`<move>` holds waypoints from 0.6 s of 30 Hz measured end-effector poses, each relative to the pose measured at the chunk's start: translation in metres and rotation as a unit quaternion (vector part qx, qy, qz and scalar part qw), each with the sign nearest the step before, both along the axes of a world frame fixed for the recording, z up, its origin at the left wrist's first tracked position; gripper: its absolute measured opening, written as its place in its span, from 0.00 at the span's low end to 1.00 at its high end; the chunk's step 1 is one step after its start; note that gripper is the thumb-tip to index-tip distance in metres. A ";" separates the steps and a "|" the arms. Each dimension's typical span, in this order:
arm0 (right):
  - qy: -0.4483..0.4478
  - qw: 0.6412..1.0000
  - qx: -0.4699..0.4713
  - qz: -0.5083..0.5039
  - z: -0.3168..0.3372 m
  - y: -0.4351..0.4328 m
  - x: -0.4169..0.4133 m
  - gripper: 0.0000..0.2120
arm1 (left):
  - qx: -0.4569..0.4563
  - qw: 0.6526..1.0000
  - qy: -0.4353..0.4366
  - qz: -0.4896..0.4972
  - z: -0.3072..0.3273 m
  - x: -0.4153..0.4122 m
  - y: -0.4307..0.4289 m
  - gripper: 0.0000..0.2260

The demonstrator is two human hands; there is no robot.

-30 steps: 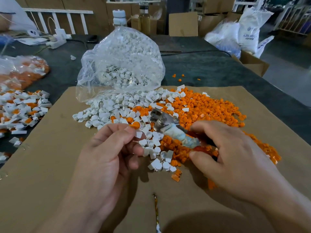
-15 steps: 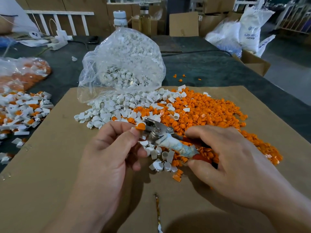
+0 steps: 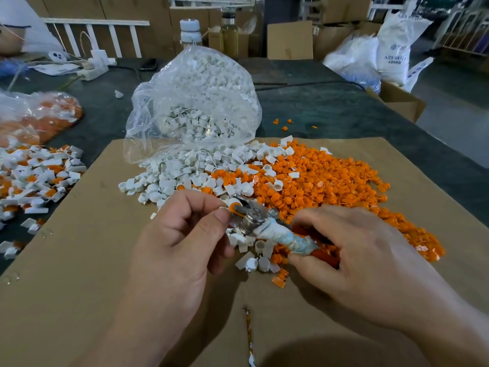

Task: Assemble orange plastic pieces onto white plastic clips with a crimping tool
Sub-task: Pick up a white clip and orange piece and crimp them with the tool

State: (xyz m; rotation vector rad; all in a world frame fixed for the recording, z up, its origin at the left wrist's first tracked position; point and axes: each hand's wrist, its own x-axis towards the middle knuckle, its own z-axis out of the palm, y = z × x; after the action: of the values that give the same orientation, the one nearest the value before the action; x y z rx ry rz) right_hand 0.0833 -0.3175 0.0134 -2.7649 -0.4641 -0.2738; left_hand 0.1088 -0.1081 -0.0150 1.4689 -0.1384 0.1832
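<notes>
My right hand (image 3: 362,250) grips the crimping tool (image 3: 267,227) by its taped, red handles, its metal jaws pointing left. My left hand (image 3: 180,242) pinches a white clip with an orange piece (image 3: 233,207) on it, and that pair sits in the tool's jaws. Behind my hands a pile of loose white clips (image 3: 182,178) spills from a clear bag (image 3: 195,102), and a pile of orange pieces (image 3: 322,186) spreads to the right. Everything lies on a brown cardboard sheet (image 3: 79,274).
At the left edge lies a heap of assembled white-and-orange clips (image 3: 34,176), with another bag of orange parts (image 3: 39,117) behind it. A dark table (image 3: 330,107) extends beyond the cardboard. Bottles, boxes and white sacks stand at the back.
The tool's jaws swung left to my left hand's fingertips. The orange piece and clip I pinch now sit between the jaws. Both hands drew closer together.
</notes>
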 end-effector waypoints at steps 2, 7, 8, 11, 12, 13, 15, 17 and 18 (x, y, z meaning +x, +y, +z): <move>0.011 1.000 0.002 -0.004 -0.002 0.000 0.000 0.20 | 0.001 1.000 -0.001 0.006 0.000 0.000 -0.001 0.12; -0.004 1.000 0.010 -0.012 0.000 0.004 -0.003 0.20 | -0.021 1.000 0.007 0.008 0.001 0.000 -0.002 0.05; -0.005 1.000 0.010 -0.013 0.000 0.004 -0.003 0.20 | -0.017 1.000 0.005 0.009 0.002 0.000 -0.002 0.08; -0.026 0.999 0.010 -0.021 -0.002 0.007 -0.003 0.18 | -0.010 1.000 0.008 0.014 0.003 -0.001 -0.001 0.15; -0.035 0.999 0.010 -0.026 -0.003 0.009 -0.003 0.17 | -0.011 1.000 0.010 0.016 0.004 -0.001 -0.001 0.15; -0.040 0.999 0.014 -0.030 -0.004 0.009 -0.003 0.16 | -0.011 1.000 0.011 0.018 0.004 -0.002 -0.001 0.15; -0.033 0.999 0.032 -0.028 -0.006 0.009 -0.003 0.15 | -0.003 1.000 0.011 0.021 0.005 -0.003 -0.001 0.13; -0.018 0.999 0.037 -0.027 -0.007 0.008 -0.001 0.17 | 0.016 0.999 0.019 0.041 0.004 -0.002 0.000 0.11; -0.016 0.999 0.028 -0.032 -0.008 0.007 0.001 0.19 | 0.029 0.998 0.027 0.054 0.002 0.000 0.001 0.11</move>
State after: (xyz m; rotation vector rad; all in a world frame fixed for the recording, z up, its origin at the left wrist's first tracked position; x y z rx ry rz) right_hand 0.0845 -0.3110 0.0053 -2.7269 -0.3719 -0.3424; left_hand 0.1085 -0.1072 -0.0129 1.5398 -0.0196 0.2288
